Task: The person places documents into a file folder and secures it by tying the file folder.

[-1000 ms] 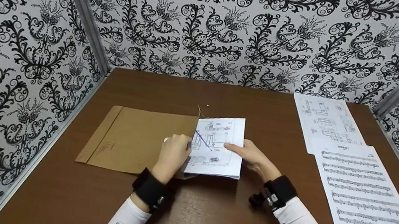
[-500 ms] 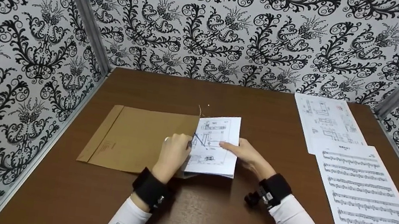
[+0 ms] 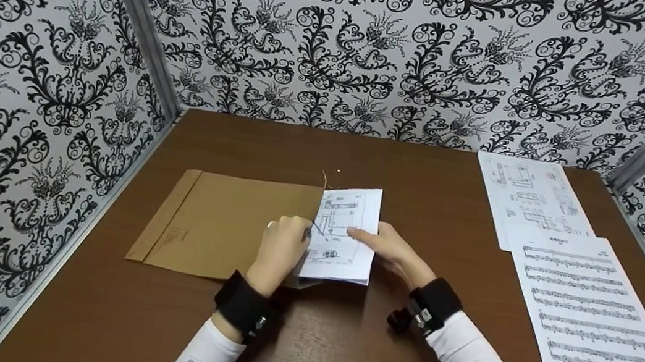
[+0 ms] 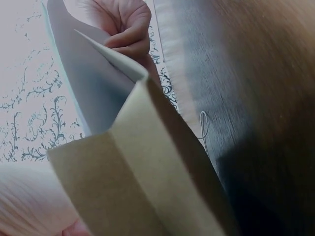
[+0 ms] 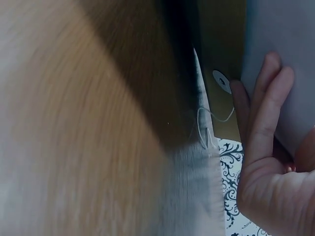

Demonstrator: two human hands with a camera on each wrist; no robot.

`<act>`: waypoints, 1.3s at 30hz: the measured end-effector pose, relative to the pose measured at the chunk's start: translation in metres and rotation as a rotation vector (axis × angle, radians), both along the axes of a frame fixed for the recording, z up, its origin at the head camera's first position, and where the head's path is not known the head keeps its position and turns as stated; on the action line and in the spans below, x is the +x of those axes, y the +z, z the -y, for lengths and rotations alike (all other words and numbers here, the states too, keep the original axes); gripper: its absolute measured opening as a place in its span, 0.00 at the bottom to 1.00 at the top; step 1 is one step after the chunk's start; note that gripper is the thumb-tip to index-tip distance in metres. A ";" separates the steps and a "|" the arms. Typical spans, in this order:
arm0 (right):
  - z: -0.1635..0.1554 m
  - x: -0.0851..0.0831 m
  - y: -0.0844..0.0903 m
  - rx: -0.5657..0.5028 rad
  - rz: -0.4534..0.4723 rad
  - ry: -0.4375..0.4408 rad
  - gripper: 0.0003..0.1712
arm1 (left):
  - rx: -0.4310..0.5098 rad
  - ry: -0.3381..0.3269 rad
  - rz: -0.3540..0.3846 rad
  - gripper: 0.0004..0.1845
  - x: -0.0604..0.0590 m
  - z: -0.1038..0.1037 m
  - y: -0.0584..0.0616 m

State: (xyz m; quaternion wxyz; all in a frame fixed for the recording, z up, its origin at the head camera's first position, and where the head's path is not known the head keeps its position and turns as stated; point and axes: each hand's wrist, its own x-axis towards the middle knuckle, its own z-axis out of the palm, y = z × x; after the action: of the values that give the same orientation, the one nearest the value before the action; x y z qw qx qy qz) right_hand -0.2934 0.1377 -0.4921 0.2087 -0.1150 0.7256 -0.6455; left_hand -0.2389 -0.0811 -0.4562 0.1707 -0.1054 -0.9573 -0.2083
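A brown paper document envelope (image 3: 229, 225) lies on the table with its mouth toward the right. My left hand (image 3: 284, 241) grips the envelope's upper layer by the mouth, fingers curled over the edge. Out of that mouth stick several sheets of paper (image 3: 350, 206), the top one printed with a technical drawing. My right hand (image 3: 395, 246) pinches their outer edge, thumb on top and fingers beneath. The right wrist view shows those fingers (image 5: 268, 108) against the underside of the sheets, beside the envelope's round white button (image 5: 221, 81) with its string. The sheets' left part is hidden inside the envelope.
At the right of the brown table (image 3: 314, 342) lies a sheet of music (image 3: 597, 317), overlapping another technical drawing (image 3: 532, 196) behind it. Patterned panels (image 3: 340, 46) stand along the back and both sides. A loop of string (image 3: 325, 177) rises by the envelope's far corner.
My right hand has moved left with the sheets, and less of them shows outside the envelope. My left hand keeps its grip in the same place.
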 end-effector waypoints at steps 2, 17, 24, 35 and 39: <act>0.000 0.000 0.000 0.007 -0.014 0.002 0.28 | 0.003 -0.003 -0.008 0.06 0.000 0.000 0.000; -0.004 0.004 0.006 -0.075 0.110 -0.036 0.28 | 0.046 0.006 0.097 0.08 -0.001 -0.001 0.000; -0.016 0.010 0.014 -0.071 0.165 -0.116 0.30 | 0.043 0.015 0.100 0.08 -0.002 -0.001 -0.001; -0.031 0.016 0.016 -0.062 0.138 -0.151 0.31 | -0.017 0.002 -0.017 0.04 -0.001 -0.002 -0.004; -0.030 0.015 0.019 -0.043 0.118 -0.157 0.30 | -0.055 0.005 -0.031 0.03 -0.001 -0.003 -0.004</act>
State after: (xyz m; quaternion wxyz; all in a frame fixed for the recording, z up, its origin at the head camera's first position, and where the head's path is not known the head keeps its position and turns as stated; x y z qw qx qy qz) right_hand -0.2783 0.1681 -0.4735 0.1975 -0.0239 0.7047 -0.6811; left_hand -0.2394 -0.0781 -0.4599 0.1830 -0.1108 -0.9602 -0.1798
